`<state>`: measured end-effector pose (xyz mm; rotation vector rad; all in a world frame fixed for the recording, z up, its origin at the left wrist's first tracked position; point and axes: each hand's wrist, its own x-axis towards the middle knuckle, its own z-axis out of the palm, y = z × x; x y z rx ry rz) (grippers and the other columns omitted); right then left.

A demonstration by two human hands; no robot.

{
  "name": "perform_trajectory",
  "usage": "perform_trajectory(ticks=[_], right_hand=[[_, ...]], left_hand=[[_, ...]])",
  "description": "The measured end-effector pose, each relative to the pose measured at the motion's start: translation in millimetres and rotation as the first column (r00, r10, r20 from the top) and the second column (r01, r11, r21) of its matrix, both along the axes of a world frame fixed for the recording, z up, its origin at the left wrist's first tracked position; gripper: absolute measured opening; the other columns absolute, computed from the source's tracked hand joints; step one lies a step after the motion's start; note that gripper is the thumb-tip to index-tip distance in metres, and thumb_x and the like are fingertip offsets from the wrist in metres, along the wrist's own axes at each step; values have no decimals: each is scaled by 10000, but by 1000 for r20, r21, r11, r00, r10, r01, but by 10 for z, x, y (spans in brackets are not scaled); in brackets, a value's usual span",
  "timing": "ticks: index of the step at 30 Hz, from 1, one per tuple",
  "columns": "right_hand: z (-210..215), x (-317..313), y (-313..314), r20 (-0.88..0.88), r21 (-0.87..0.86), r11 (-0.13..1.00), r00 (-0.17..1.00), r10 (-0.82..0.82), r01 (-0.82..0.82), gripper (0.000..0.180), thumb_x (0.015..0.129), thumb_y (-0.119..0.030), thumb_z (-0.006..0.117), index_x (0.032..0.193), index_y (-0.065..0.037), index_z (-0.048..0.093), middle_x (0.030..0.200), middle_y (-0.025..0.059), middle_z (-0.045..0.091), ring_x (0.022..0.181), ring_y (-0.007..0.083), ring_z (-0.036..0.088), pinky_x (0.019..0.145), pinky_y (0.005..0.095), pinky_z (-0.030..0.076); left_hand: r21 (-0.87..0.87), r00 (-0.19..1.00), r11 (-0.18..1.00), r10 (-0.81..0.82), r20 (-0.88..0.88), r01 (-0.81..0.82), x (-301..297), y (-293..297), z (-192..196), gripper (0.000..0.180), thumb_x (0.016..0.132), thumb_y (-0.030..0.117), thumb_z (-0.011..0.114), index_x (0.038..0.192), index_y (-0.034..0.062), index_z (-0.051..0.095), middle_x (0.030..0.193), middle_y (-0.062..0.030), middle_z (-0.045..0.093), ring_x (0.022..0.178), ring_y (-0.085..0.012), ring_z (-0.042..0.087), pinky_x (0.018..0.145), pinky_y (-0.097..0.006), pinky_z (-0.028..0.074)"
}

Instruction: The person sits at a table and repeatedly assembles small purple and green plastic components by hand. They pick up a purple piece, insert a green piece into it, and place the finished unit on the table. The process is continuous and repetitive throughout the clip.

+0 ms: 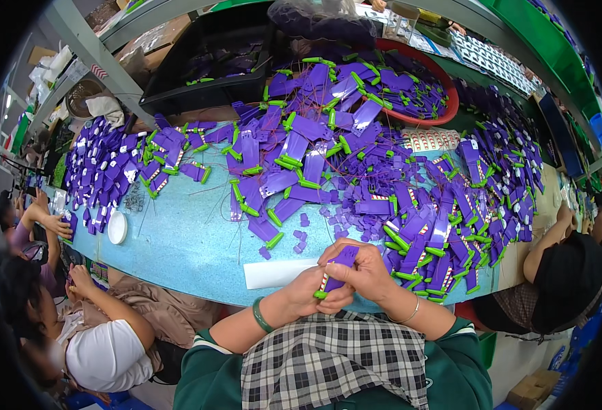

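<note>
Close to the table's near edge, both my hands are closed on one flat purple plastic piece [345, 257] with a bright green end and a red-and-white striped strip. My left hand [308, 292] grips its lower left side by the green end. The fingers and thumb of my right hand [368, 272] press on its upper right part. A white sheet of paper [273, 274] lies on the table just left of the piece. Ahead is a heap of similar purple pieces with green ends [301, 147], tangled with thin wires; small purple bits [345, 222] lie nearer.
The blue table [178, 239] bears a second purple heap [99, 164] at left, beside a round white dish [117, 227]. A black crate [198, 96] and a red basin [453, 102] stand at the back. Co-workers sit left [109, 355] and right [567, 273].
</note>
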<state>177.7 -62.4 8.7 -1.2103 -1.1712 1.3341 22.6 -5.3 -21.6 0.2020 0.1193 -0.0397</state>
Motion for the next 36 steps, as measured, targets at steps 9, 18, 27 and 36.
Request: perform_trajectory(ticks=[9,18,27,36], right_hand=[[38,108,13,-328,-59,974,917,-226,219,276,909,-166,566,1126,0,609,1097,54,608,1013,127,558,903,300,437],[125,71,63,-438,-157,987,893,-101,34,104,875,-134,646,824,-49,614,797,-20,603,753,51,533,692,228,429],[67,-2,22,-447,-298,952,891,-82,-62,245,893,-174,640,668,-82,614,646,-48,538,605,31,464,547,219,368],[95,160,-325,-414,-278,928,903,116,-247,264,912,-211,611,733,-23,658,716,20,623,669,91,546,634,258,434]], left_hand=[[844,724,-469,482,493,-261,-154,284,455,148,784,-3,620,909,19,544,1023,-145,616,863,-274,649,643,-329,533],[180,698,-948,-57,714,-262,-164,316,421,227,630,-50,683,795,63,575,978,-107,601,885,-269,624,675,-310,553],[190,675,-917,-107,730,-350,-202,233,421,207,644,-50,700,821,22,621,937,-103,587,857,-279,646,653,-317,580],[262,705,-926,-7,709,-273,-153,253,381,175,642,-23,697,801,10,632,863,-106,606,811,-275,650,649,-324,582]])
